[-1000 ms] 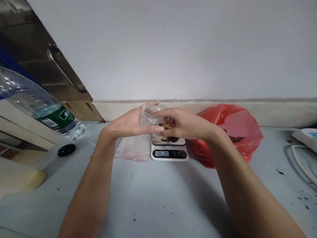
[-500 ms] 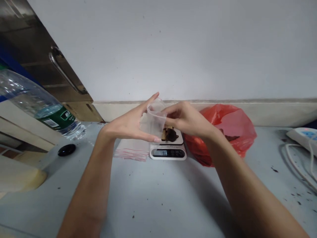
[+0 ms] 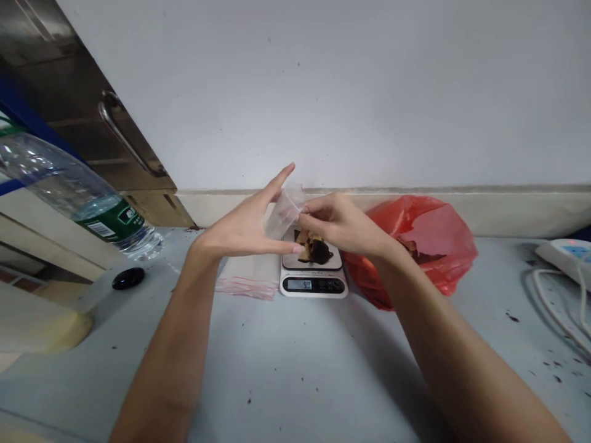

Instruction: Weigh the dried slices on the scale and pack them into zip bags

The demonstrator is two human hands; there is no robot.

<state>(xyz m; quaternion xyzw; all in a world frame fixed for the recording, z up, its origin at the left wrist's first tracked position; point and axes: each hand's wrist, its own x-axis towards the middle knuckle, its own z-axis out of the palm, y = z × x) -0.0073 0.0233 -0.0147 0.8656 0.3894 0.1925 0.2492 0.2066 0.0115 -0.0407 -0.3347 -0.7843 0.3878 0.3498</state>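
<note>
A clear zip-lock bag (image 3: 279,220) is tilted between my two hands above a small white digital kitchen scale (image 3: 314,285). My right hand (image 3: 336,223) pinches the bag's upper edge between thumb and fingers. On the bag's left side my left hand (image 3: 252,231) is spread wide, thumb and forefinger far apart; its other fingers are partly hidden, and whether they touch the bag I cannot tell. Curled dried brown pieces (image 3: 317,250) lie on the scale's plate below, near my left thumb. The display's digits look like 9.9.
A stack of flat zip-lock bags (image 3: 247,287) lies left of the scale. On the right stands a red plastic bag (image 3: 450,237) holding more brown pieces. A large water bottle (image 3: 108,215), a black oval object (image 3: 128,279) and a white power strip (image 3: 566,252) are further out.
The bag's mouth, round and wide before, is now narrower, and the bag leans more. My right fingers have closed on its edge. More of the brown pieces shows.
</note>
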